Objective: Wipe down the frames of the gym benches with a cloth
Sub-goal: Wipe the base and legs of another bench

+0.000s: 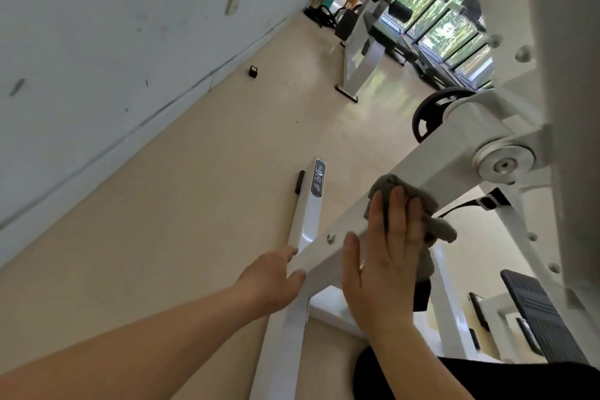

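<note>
White-painted frame (pixel 422 169): a sloping beam of the gym bench runs from under both hands up to a round pivot disc (pixel 503 164) beyond the right fingertips.
Floor (pixel 194 204): beige and glossy, spreading out ahead of the left hand.
Base tube (pixel 306 214): a second white bar leaves the joint at the left hand and reaches forward, with a dark sticker (pixel 318 180) near its far end.
Right hand (pixel 386 256): laid flat on the beam, fingers straight, pressing the cloth against the metal without gripping it.
Left hand (pixel 272 276): just beside the right wrist, thumb and fingers wrapped round the frame where the two bars meet, probably as a brace.
Cloth (pixel 386 187): grey, bunched under and ahead of the right fingers, one end hanging off the beam's far edge.
Bolt (pixel 330 238): small, on the beam between the two hands.
Step in hand: wiping the sloping beam, apparently its lower stretch.
Next move: likely a firm slide of the cloth up toward the pivot disc, palm flat and pressure even; the loose end may need gathering so it does not snag.
</note>
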Demonstrator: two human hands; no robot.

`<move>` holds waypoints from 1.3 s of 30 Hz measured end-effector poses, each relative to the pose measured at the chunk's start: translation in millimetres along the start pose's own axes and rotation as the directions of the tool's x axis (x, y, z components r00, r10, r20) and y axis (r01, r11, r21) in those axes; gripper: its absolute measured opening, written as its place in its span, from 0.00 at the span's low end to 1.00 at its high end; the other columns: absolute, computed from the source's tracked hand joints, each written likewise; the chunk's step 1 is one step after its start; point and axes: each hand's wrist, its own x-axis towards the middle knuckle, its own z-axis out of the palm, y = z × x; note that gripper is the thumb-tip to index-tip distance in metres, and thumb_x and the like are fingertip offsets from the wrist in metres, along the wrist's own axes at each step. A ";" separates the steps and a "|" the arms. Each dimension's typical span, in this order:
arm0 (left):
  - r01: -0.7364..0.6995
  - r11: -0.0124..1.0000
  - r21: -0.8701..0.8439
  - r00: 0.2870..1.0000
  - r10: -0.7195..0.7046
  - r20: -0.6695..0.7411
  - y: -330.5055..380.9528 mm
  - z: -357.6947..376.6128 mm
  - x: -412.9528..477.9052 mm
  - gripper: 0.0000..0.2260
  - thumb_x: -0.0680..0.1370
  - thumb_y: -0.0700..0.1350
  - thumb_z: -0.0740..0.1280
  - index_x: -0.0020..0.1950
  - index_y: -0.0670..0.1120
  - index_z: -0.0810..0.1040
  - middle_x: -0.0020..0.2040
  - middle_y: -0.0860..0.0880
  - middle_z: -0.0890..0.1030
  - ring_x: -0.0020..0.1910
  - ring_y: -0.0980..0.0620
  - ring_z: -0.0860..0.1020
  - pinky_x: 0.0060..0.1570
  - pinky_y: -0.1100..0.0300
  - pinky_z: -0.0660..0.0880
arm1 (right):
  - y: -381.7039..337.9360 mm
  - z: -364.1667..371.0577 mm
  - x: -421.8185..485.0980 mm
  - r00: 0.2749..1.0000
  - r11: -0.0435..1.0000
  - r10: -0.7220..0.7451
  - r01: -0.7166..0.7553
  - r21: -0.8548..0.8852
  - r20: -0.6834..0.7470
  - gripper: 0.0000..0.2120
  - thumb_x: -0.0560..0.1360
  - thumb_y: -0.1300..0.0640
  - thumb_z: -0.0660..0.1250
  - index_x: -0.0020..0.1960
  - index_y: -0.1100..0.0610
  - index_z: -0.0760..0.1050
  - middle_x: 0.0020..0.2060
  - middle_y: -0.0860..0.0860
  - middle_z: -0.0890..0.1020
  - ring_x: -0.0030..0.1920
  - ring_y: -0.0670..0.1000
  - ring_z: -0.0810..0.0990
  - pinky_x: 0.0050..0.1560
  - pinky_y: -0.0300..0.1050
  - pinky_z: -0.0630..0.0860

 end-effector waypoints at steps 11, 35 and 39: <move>0.093 0.955 -0.281 0.994 -0.106 -0.032 -21.4 18.6 -2.2 0.21 0.79 0.55 0.66 0.71 0.52 0.75 0.59 0.56 0.80 0.55 0.56 0.80 0.59 0.54 0.78 | 16.4 -2.8 -7.1 0.997 0.997 -0.071 0.070 0.043 0.015 0.28 0.81 0.55 0.61 0.79 0.60 0.63 0.81 0.58 0.59 0.82 0.59 0.54 0.76 0.67 0.60; 0.285 0.926 -0.247 0.958 -0.280 0.055 -97.4 61.1 -37.5 0.17 0.82 0.47 0.64 0.72 0.51 0.75 0.64 0.54 0.79 0.58 0.57 0.79 0.63 0.60 0.75 | -27.4 78.5 -142.3 0.626 0.871 0.189 -0.462 0.164 0.757 0.17 0.81 0.44 0.58 0.64 0.43 0.81 0.66 0.35 0.69 0.68 0.40 0.68 0.65 0.41 0.69; 0.211 0.800 -0.562 0.977 -0.155 0.147 -71.5 72.4 -70.9 0.17 0.85 0.52 0.61 0.74 0.62 0.70 0.66 0.62 0.79 0.63 0.66 0.77 0.67 0.64 0.72 | -36.2 54.0 -139.7 0.501 0.521 0.251 -0.791 0.321 0.828 0.16 0.79 0.40 0.58 0.51 0.42 0.84 0.53 0.42 0.83 0.55 0.46 0.81 0.57 0.49 0.77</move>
